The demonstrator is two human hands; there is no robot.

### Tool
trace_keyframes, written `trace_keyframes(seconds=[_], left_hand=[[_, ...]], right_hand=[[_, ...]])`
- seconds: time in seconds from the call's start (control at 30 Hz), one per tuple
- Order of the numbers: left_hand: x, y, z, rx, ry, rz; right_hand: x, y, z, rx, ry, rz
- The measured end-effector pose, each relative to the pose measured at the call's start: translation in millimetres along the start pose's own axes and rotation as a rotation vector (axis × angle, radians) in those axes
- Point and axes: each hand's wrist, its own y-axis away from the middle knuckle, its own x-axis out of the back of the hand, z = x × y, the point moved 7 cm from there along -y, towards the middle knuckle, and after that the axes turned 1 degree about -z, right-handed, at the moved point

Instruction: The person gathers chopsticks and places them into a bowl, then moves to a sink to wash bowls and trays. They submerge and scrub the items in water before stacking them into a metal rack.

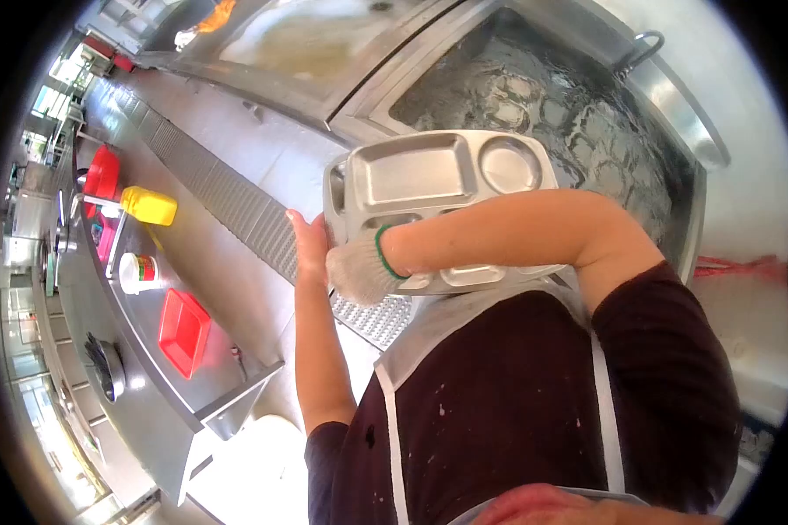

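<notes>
A metal compartment tray (411,171) is held in front of the body, beside the water basin; a second rim at its left side suggests another tray beneath. My bare left hand (312,249) grips the tray's left edge, its fingers partly hidden. My right hand (361,273), in a pale knitted glove with a green cuff, is closed at the tray's lower left corner. My right forearm crosses over the tray and hides part of its compartments.
A water-filled metal basin (699,219) with a tap (643,52) lies beyond the tray. Another basin (341,83) holds cloudy liquid. On the left counter (153,385) are a red basket (184,332), white tub (138,273), yellow container (149,206) and utensil bowl (107,367).
</notes>
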Motion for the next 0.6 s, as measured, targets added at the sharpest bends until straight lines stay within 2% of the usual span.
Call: trace_keyframes(seconds=[0.07,0.13,0.2,0.27,0.3,0.33,0.37,0.4,0.47,0.57,0.6], left_hand=[[-11,7,2,0.007,-0.002,-0.033],[-14,25,5,-0.053,-0.499,0.078],[-2,18,-2,-0.017,-0.685,0.167],[27,-13,-20,0.036,-0.559,0.227],[30,-23,-27,0.024,-0.496,0.253],[24,-23,-28,-0.057,-0.434,0.276],[20,-24,-29,-0.139,-0.373,0.302],[25,-27,-31,-0.139,-0.372,0.340],[16,-32,-31,-0.139,-0.444,0.331],[6,-28,-20,-0.188,-0.492,0.359],[0,-28,-18,-0.209,-0.497,0.363]], right_hand=[[21,2,-10,-0.012,0.028,0.189],[51,25,-5,-0.084,0.005,0.355],[81,84,1,-0.226,-0.087,0.494],[67,170,16,-0.388,-0.104,0.808],[54,212,23,-0.618,-0.097,0.692],[6,257,39,-0.999,-0.189,0.549],[-13,304,38,-1.244,-0.183,0.610],[-32,343,32,-1.487,-0.180,0.669],[-110,368,8,-1.806,-0.614,0.395],[-168,359,-7,-1.718,-1.111,1.004],[-158,364,-4,-1.657,-1.137,1.192]])
